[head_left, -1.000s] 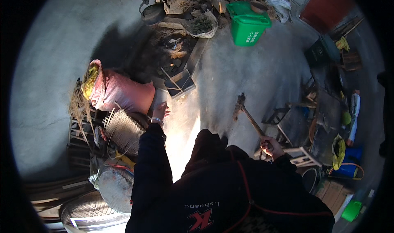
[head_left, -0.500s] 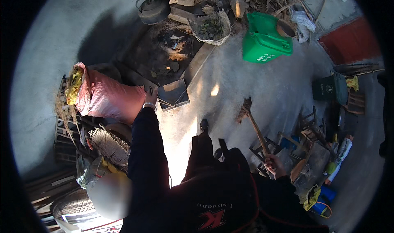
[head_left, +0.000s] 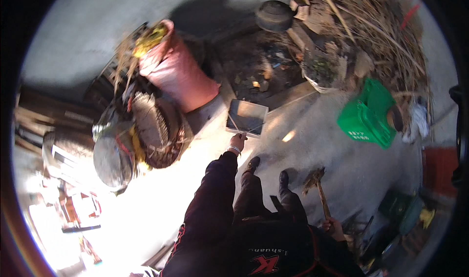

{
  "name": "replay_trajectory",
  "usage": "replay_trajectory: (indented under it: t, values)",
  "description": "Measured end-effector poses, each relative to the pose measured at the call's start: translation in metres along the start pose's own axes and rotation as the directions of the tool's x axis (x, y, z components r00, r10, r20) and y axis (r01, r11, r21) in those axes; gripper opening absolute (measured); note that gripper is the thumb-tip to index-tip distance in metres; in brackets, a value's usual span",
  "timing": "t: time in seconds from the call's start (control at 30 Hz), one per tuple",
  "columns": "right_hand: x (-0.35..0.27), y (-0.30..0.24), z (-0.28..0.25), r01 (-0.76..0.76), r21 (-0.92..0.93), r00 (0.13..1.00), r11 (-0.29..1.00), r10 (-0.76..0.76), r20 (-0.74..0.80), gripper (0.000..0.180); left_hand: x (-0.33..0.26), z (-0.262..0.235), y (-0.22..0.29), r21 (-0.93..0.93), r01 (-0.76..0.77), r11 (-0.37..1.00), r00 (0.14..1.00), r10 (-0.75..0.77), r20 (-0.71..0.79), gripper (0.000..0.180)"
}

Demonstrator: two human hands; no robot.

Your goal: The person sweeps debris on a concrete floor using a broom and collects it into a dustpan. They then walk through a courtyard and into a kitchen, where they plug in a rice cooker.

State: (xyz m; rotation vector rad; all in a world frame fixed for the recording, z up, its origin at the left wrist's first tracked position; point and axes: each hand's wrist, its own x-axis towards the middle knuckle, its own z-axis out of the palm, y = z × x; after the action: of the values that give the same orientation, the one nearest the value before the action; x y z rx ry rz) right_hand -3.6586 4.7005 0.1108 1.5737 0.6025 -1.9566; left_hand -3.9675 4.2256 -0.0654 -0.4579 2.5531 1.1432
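Observation:
My left hand (head_left: 238, 141) is closed at the near side of a square metal dustpan (head_left: 248, 112), where its thin handle rods meet. The pan lies low by the corner of the dark hearth, and its inside looks dark. My right hand (head_left: 334, 227) is wrapped around the wooden handle of a short broom (head_left: 322, 199). Its worn, bushy head (head_left: 314, 178) points away from me, close to the floor and right of my feet. A pink woven sack (head_left: 183, 77) with yellow stuff at its mouth leans left of the dustpan.
Beyond the dustpan is the sooty hearth (head_left: 244, 64), with a dark kettle (head_left: 274, 16) and a basket of greens (head_left: 322, 73). A green bin (head_left: 367, 115) stands right, before piled brushwood (head_left: 381, 38). Left are a woven basket (head_left: 150, 120) and a round-topped container (head_left: 113, 161).
My view has turned left, so the scene sits farther right. My left hand has moved away from the sack with the dustpan. The broom stays in my right hand.

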Motion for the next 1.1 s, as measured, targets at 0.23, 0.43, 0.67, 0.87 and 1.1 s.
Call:
replay_trajectory:
  t: [0.23,0.43,0.67,0.87,1.1]
  values:
    - [0.004,-0.079,0.033,0.019,-0.435,0.982,0.900,0.065,0.177,0.013,-0.160,-0.093,-0.012,-0.105,0.268,0.958,0.931,-0.286,-0.226,0.051]
    - [0.057,-0.072,0.111,-0.016,-0.835,0.990,0.550,0.127,0.065,0.015,-0.296,-0.090,-0.101,0.052,0.254,0.966,0.884,-0.210,-0.418,0.040]
    - [0.092,0.021,0.243,-0.089,-0.992,0.984,0.086,0.165,-0.074,0.010,-0.443,-0.114,-0.209,-0.482,0.394,0.782,0.548,-0.622,-0.560,0.042]
    - [0.112,0.196,0.346,-0.169,-0.984,0.985,-0.059,0.027,-0.170,0.018,-0.555,-0.208,-0.270,-0.763,0.256,0.593,0.386,-0.786,-0.482,0.044]
    - [0.128,0.393,0.441,-0.267,-0.951,0.954,-0.155,0.097,-0.284,0.019,-0.652,-0.314,-0.375,-0.810,0.179,0.559,0.245,-0.822,-0.514,0.039]
